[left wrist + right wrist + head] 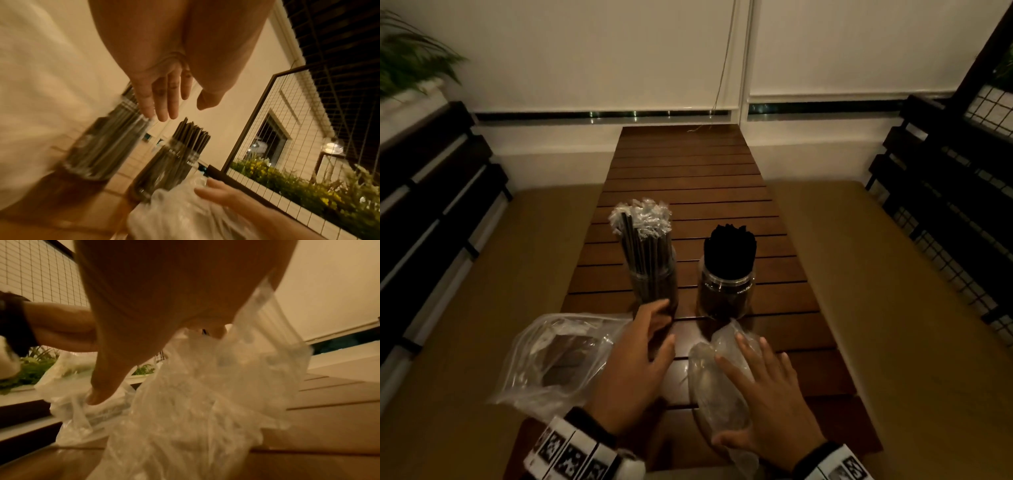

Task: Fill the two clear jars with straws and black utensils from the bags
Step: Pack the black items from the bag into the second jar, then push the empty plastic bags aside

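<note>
Resting flat on the bag (717, 383), your right hand (767, 404) is spread; your left hand (635, 363), fingers straight, reaches toward the straw jar (654, 284).

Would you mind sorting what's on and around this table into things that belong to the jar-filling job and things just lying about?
Part of the job:
straw jar
utensil jar
left bag, by the left hand
right bag, under the right hand

Just there:
plant
blind cord
slatted table
</note>
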A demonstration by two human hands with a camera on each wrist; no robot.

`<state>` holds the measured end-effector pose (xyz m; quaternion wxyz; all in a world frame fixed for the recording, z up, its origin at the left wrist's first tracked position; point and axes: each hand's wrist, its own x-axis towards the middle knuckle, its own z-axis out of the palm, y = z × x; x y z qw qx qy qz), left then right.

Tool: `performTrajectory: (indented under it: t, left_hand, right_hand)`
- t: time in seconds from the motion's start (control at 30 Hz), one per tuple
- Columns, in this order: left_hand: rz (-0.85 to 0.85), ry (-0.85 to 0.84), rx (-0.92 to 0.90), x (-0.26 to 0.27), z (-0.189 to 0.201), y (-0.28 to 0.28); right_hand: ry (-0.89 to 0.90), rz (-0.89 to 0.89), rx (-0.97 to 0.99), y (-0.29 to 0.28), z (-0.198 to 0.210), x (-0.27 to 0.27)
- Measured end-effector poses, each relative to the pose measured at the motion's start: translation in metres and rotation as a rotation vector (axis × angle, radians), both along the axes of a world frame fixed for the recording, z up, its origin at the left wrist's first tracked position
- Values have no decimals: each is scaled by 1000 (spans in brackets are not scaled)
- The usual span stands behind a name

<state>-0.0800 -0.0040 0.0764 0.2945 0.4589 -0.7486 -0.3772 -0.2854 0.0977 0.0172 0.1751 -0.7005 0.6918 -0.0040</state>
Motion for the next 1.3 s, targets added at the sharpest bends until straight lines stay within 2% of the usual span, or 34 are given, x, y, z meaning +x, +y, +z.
performTrajectory:
  t: [0.1, 0.2, 0.33, 0.47, 0.6, 0.73, 0.83, 0.93, 1.03, 1.1, 1.17, 1.27, 1.3]
  left_hand:
    - [-46, -85, 17, 23, -27, 18]
    - [-128, -138, 22, 32, -55, 34]
    - [-190, -124, 56, 28, -77, 47]
    - [-312, 13, 312, 12, -84, 55]
    - [-354, 12, 421, -8, -91, 57]
    - [-416, 177, 610, -32, -89, 63]
    - [-403, 175, 607, -45, -82, 64]
    - [-378, 151, 540, -51, -76, 61]
    - [-355, 129, 482, -52, -75, 49]
    - [-329, 131, 451, -49, -77, 40]
    - [-312, 152, 451, -46, -79, 34]
    - [-293, 119, 431, -48, -73, 34]
    - [-302, 122, 424, -49, -72, 35]
  right_hand:
    - [35, -9, 78, -4, -22, 7]
    - [-20, -21, 139, -6, -44, 11]
    - [-73, -38, 2, -6, -56, 8]
    - [-148, -65, -96, -7, -56, 12]
    - [-460, -153, -191, -3, -37, 25]
    - [-732, -299, -318, 2, -20, 28]
    - [-902, -378, -327, 8, -9, 19]
    - [-906, -362, -367, 16, -6, 15]
    - [-687, -316, -349, 25, -13, 8]
    - [-634, -295, -284, 32, -15, 1]
    - [-752, -265, -220, 38, -15, -4]
    - [-1131, -291, -133, 46, -19, -7]
    - [-1206, -301, -113, 48, -19, -8]
